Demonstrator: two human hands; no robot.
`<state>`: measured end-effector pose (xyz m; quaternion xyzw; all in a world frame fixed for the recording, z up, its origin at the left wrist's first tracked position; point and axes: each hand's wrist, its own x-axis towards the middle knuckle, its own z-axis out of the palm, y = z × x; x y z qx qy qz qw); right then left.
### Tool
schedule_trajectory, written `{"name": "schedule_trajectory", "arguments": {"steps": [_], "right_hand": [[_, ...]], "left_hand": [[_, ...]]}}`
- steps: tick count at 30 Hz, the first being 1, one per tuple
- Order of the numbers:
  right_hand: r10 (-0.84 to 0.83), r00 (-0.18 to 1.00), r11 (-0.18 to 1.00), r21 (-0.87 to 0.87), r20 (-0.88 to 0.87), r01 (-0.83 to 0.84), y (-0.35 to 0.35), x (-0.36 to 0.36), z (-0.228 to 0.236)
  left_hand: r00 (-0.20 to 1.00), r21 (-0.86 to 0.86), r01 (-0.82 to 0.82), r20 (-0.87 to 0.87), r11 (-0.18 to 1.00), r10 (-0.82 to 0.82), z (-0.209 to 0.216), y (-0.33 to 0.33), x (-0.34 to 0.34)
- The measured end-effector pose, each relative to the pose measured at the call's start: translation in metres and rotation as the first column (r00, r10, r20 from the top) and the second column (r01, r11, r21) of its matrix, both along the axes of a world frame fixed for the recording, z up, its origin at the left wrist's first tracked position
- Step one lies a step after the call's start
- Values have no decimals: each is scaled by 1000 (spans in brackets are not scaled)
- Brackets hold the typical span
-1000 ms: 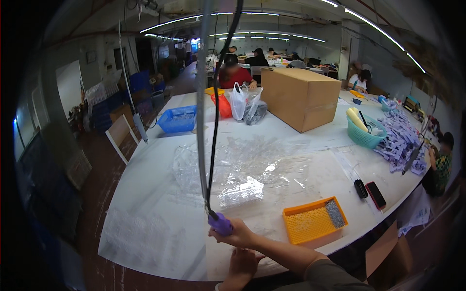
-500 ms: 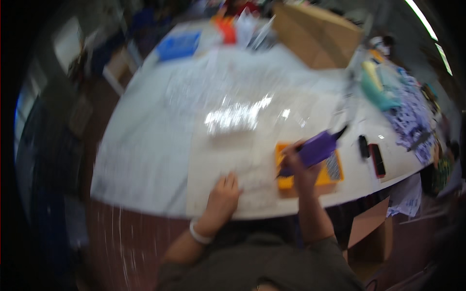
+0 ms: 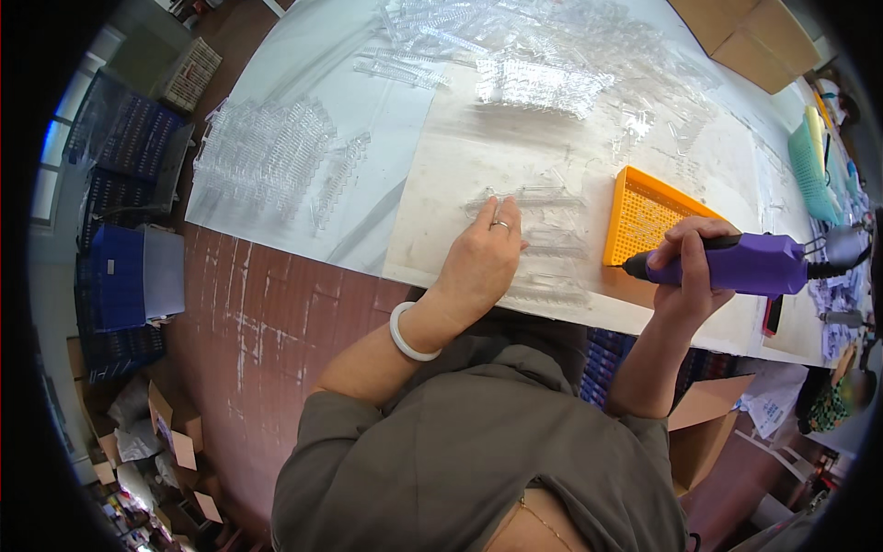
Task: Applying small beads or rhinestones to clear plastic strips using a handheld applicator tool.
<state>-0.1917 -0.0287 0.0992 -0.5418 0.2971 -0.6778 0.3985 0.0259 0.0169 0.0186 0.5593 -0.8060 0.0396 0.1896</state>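
Note:
My left hand (image 3: 480,256), with a ring and a white bangle, rests at the near edge of the table. Its extended fingertips touch one of several clear plastic strips (image 3: 552,197) lying in rows under and beside it. In my right hand (image 3: 692,267) is a purple corded electric screwdriver (image 3: 771,264), gripped round its black front part and held almost level. Its dark tip points left, beside the near-left corner of an orange perforated basket (image 3: 651,213). What lies under my left palm is hidden.
More clear strips form a pile (image 3: 267,152) at the left and a stack (image 3: 543,85) farther back. A cardboard box (image 3: 759,41) stands at the far right, near a teal basket (image 3: 814,175). Blue crates (image 3: 120,276) line the left side; an open carton (image 3: 704,432) sits below the table at right.
The view has swung downward and sharpened from a blur. The screwdriver has moved from over the orange basket to its near side and is more level. My left hand stays on the table.

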Motion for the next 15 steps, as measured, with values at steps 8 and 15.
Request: {"name": "schedule_trajectory", "arguments": {"steps": [8,15], "right_hand": [[47,991,999,-25,126,-44,-17,15,9],[206,976,978,32,-66,-204,-45,102,18]], "left_hand": [[997,2,-37,-62,999,37,0,-3,-1],[988,28,-46,-147,999,50,-3,-6,0]]}}
